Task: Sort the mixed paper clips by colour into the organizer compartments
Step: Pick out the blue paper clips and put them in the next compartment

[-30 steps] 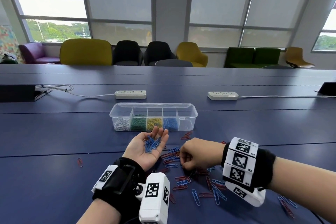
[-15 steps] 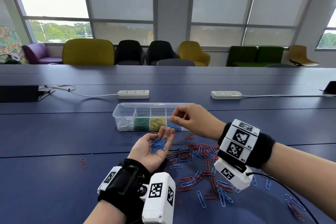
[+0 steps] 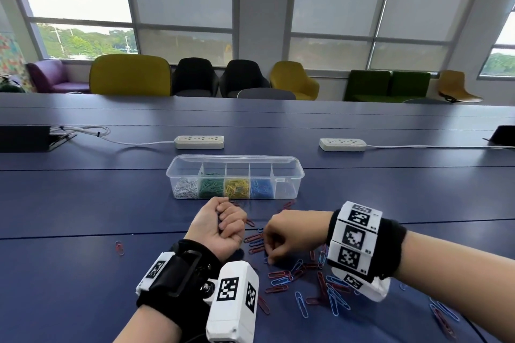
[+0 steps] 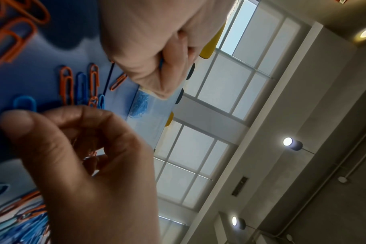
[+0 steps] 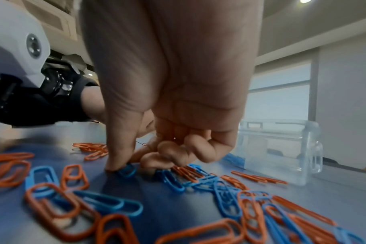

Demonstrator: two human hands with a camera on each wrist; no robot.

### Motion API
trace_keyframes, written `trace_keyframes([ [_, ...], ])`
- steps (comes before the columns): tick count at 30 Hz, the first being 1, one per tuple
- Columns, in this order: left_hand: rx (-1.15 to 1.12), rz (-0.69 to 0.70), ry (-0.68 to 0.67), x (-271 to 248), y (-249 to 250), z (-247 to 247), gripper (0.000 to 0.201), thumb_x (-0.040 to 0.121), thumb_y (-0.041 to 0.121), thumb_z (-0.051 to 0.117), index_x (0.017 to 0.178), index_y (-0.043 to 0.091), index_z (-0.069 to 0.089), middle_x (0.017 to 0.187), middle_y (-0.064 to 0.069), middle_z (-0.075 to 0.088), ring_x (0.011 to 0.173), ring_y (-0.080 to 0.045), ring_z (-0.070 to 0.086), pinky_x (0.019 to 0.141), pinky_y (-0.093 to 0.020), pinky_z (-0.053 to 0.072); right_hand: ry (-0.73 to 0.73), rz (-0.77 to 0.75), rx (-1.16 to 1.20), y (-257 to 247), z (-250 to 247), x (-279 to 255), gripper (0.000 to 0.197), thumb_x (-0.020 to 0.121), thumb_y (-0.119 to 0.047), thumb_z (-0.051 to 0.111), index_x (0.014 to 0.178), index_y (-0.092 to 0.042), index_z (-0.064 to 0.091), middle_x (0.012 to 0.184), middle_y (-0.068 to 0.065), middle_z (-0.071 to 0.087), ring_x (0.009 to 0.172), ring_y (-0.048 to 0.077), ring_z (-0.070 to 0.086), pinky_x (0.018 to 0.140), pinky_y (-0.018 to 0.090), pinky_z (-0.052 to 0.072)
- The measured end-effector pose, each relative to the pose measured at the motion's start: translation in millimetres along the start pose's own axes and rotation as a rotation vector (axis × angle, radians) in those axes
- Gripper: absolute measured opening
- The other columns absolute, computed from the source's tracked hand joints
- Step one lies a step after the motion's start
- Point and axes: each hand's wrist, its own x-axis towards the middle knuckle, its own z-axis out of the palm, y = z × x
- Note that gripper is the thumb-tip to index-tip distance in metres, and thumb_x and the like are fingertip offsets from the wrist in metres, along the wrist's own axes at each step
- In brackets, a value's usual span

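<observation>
A long blue desk (image 3: 83, 203) fills a meeting room lined with blinds and coloured chairs, two power strips lying past the work area. The clear organizer (image 3: 235, 177) sits mid-desk, its compartments from left to right holding white, green, yellow and blue clips, with the rightmost one seemingly bare. Just in front of it a loose scatter of blue and red-orange paper clips (image 3: 301, 278) lies spread on the desk. The left hand (image 3: 220, 227) is clenched palm-up into a fist; a sliver of blue shows between its fingers in the left wrist view, so it appears to be holding blue clips, though how many cannot be told. The right hand (image 3: 289, 234) reaches down into the scatter, its fingers (image 5: 117, 158) pressing and pinching at a blue clip (image 5: 126, 170) lying flat on the desk. To do this pick well, it probably pays to slide the clip clear of its red neighbours before lifting, tipping one end up with a fingertip so that only the blue one comes away. Whether the clip is already gripped or merely touched is hard to judge, since the curled fingers hide the contact and the nearby clips are blurred.
</observation>
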Motion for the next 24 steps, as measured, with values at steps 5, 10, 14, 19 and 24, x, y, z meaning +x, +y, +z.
trace_keyframes([
  [5, -0.083, 0.065, 0.044, 4.6, -9.5, 2.8, 0.026, 0.087, 0.006, 0.039, 0.062, 0.007, 0.047, 0.053, -0.008, 0.053, 0.038, -0.020, 0.056, 0.041, -0.026, 0.052, 0.154, -0.031, 0.055, -1.9, -14.1, -13.0, 0.012, 0.087, -0.015, 0.059, 0.083, -0.005, 0.063, 0.074, 0.006, 0.063, 0.063, 0.009, 0.048, 0.064, 0.024, 0.042],
  [10, -0.005, 0.065, 0.025, 4.9, -17.9, 8.3, 0.029, 0.094, 0.010, 0.031, 0.086, -0.002, 0.056, 0.083, -0.021, 0.064, 0.060, -0.032, 0.067, 0.052, -0.040, 0.056, 0.419, -0.103, 0.267, -14.5, -41.4, -6.6, 0.011, 0.087, -0.020, 0.065, 0.086, -0.010, 0.066, 0.079, -0.002, 0.069, 0.067, -0.001, 0.061, 0.066, 0.016, 0.050],
  [14, -0.033, 0.057, 0.015, 3.4, -19.7, 11.1, 0.031, 0.092, 0.007, 0.032, 0.078, -0.006, 0.057, 0.070, -0.022, 0.065, 0.059, -0.032, 0.067, 0.054, -0.041, 0.056, 0.463, -0.090, 0.218, -7.8, -47.1, -0.3, 0.020, 0.087, -0.030, 0.064, 0.095, -0.012, 0.068, 0.088, -0.004, 0.066, 0.071, 0.003, 0.055, 0.069, 0.015, 0.046],
  [19, -0.094, 0.042, 0.001, 2.3, -17.6, 12.7, 0.033, 0.095, 0.008, 0.030, 0.083, -0.003, 0.059, 0.088, -0.023, 0.065, 0.088, -0.035, 0.060, 0.092, -0.046, 0.043, 0.588, 0.171, 0.139, 44.3, -79.5, 10.1, 0.062, 0.079, -0.048, 0.067, 0.127, -0.013, 0.048, 0.125, 0.008, 0.054, 0.109, 0.015, 0.052, 0.093, 0.026, 0.043],
  [24, -0.091, 0.036, -0.006, 4.8, -16.5, 11.0, 0.039, 0.094, 0.009, 0.030, 0.081, -0.008, 0.062, 0.081, -0.024, 0.067, 0.079, -0.037, 0.065, 0.079, -0.051, 0.051, 0.305, 0.393, -0.041, 65.5, -72.0, 33.3, 0.118, 0.069, -0.059, 0.071, 0.150, -0.019, -0.004, 0.157, 0.007, 0.006, 0.144, 0.030, 0.005, 0.117, 0.049, 0.014],
])
